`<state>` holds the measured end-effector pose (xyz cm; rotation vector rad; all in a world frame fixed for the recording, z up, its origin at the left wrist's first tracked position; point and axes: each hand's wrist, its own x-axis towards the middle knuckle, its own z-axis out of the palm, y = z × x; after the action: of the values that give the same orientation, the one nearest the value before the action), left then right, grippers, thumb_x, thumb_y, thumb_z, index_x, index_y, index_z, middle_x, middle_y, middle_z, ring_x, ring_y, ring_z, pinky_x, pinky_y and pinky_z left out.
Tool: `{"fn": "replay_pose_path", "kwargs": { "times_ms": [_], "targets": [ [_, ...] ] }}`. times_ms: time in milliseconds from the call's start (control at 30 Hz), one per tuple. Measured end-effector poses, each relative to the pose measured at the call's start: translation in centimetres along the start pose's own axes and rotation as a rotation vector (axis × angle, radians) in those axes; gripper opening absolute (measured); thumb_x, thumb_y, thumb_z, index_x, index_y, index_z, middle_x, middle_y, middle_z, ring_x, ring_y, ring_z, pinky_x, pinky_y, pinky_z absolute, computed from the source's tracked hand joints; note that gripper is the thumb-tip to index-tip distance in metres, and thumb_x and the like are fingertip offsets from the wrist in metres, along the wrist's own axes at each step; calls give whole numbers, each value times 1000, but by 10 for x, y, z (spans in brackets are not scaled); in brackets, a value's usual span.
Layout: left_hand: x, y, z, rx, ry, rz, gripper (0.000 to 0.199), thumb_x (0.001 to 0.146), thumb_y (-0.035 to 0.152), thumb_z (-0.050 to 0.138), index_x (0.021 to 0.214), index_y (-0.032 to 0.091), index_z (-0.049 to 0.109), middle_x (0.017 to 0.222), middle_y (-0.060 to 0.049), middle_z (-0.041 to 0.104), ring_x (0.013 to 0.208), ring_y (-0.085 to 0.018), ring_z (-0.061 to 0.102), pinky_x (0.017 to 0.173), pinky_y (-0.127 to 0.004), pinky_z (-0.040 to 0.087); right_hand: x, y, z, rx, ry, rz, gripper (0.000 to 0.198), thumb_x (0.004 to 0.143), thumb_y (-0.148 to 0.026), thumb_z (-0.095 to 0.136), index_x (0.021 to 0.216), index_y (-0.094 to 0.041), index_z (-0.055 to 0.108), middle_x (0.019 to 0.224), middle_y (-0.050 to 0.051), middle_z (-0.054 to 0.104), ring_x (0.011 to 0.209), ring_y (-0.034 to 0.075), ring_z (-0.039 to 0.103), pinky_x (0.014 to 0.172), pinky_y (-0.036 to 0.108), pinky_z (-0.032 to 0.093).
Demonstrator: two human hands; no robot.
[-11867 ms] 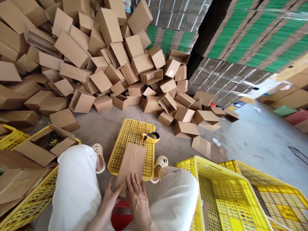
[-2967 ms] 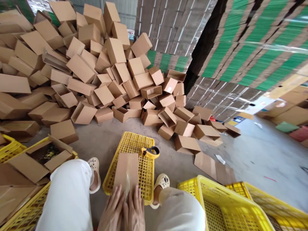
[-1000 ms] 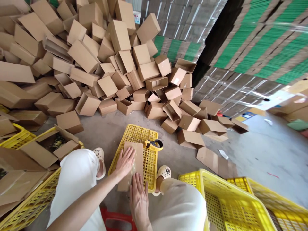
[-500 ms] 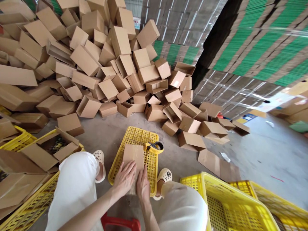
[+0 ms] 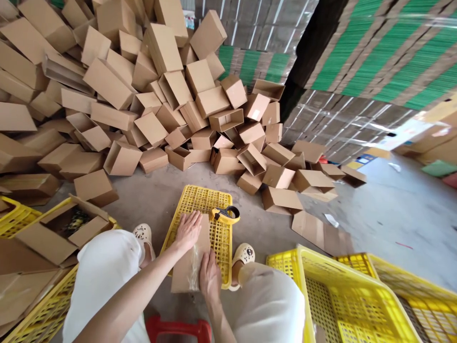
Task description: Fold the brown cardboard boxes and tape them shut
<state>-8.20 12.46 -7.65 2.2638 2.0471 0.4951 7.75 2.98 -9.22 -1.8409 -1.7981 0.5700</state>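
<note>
A closed cardboard box (image 5: pixel 184 267) with clear tape along its top rests on an upturned yellow plastic crate (image 5: pixel 225 245) between my knees. My left hand (image 5: pixel 189 230) lies flat across the far end of the box, fingers stretched out. Along the box's right side, my right hand (image 5: pixel 210 274) presses with its fingers extended; its thumb side is partly hidden. A yellow tape dispenser (image 5: pixel 225 215) with a black ring sits on the crate, just beyond the box and to its right.
A large heap of cardboard boxes (image 5: pixel 153 128) spreads ahead. Yellow crates (image 5: pixel 303 281) stand at my right, and a crate with an open box (image 5: pixel 80 221) at my left. Stacks of flat cardboard (image 5: pixel 378 52) rise at the back right. A red stool (image 5: pixel 178 327) shows below me.
My left hand has slid forward along the box to its far end, uncovering the taped top. The right hand stays at the right side. The view has shifted slightly.
</note>
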Motion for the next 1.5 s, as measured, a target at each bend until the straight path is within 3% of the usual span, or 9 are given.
{"fn": "replay_pose_path", "kwargs": {
  "times_ms": [233, 433, 633, 733, 933, 1033, 1167, 1333, 1500],
  "targets": [
    [-49, 8, 9, 37, 100, 94, 59, 108, 23, 34, 167, 20, 31, 165, -12, 47, 154, -27, 44, 127, -56, 34, -1, 6, 7, 103, 36, 11, 59, 111, -46, 24, 135, -15, 69, 127, 18, 77, 111, 33, 77, 90, 42, 62],
    [-87, 22, -5, 45, 133, 140, 57, 109, 25, 35, 166, 18, 33, 163, -12, 51, 152, -27, 47, 128, -55, 33, -2, 8, 7, 166, 70, -26, 54, 110, -45, 28, 134, -19, 70, 113, 14, 81, 99, 31, 80, 80, 41, 63],
    [-119, 21, -12, 50, 104, 217, 57, 109, 25, 36, 166, 20, 34, 164, -9, 51, 153, -25, 46, 129, -53, 33, -2, 12, 12, 126, 85, -26, 57, 108, -44, 27, 133, -14, 69, 116, 18, 80, 98, 32, 80, 77, 40, 61],
    [-103, 13, -12, 48, 71, 213, 59, 109, 28, 36, 168, 22, 29, 166, -8, 48, 154, -24, 44, 129, -52, 32, -2, 12, 13, 138, 46, 0, 57, 109, -43, 26, 135, -15, 69, 113, 17, 81, 94, 32, 81, 74, 40, 61],
    [-20, 5, -13, 44, -20, -4, 60, 108, 38, 41, 166, 25, 35, 169, -10, 42, 156, -32, 40, 127, -62, 32, -1, 8, 8, 182, -2, 68, 65, 109, -52, 23, 137, -15, 68, 131, 18, 75, 119, 33, 74, 94, 43, 60],
    [-17, 12, -10, 49, -7, -35, 60, 108, 35, 38, 167, 25, 32, 170, -10, 39, 159, -33, 35, 128, -63, 29, 1, 8, 8, 261, 5, 91, 67, 109, -53, 23, 135, -14, 70, 133, 18, 74, 126, 33, 71, 102, 45, 58],
    [-70, 29, -10, 47, 25, 123, 62, 109, 34, 36, 169, 22, 24, 172, -9, 38, 159, -29, 35, 129, -58, 29, 2, 11, 12, 349, 35, 102, 63, 109, -53, 26, 131, -16, 73, 130, 15, 76, 124, 30, 71, 103, 43, 58],
    [-154, 51, -22, 29, -18, 228, 68, 104, 20, 41, 169, 20, 24, 172, -8, 37, 160, -27, 34, 128, -53, 34, -1, 9, 8, 466, 53, 136, 57, 106, -53, 32, 117, -20, 77, 117, 14, 80, 111, 30, 76, 93, 41, 61],
    [-199, 61, -32, -70, -29, 282, 64, 100, 12, 44, 162, 25, 42, 162, -7, 53, 153, -25, 45, 125, -51, 42, 0, 0, -5, 482, 32, 133, 53, 107, -53, 33, 103, -23, 76, 103, 11, 82, 98, 27, 78, 86, 37, 60]
  ]
}}
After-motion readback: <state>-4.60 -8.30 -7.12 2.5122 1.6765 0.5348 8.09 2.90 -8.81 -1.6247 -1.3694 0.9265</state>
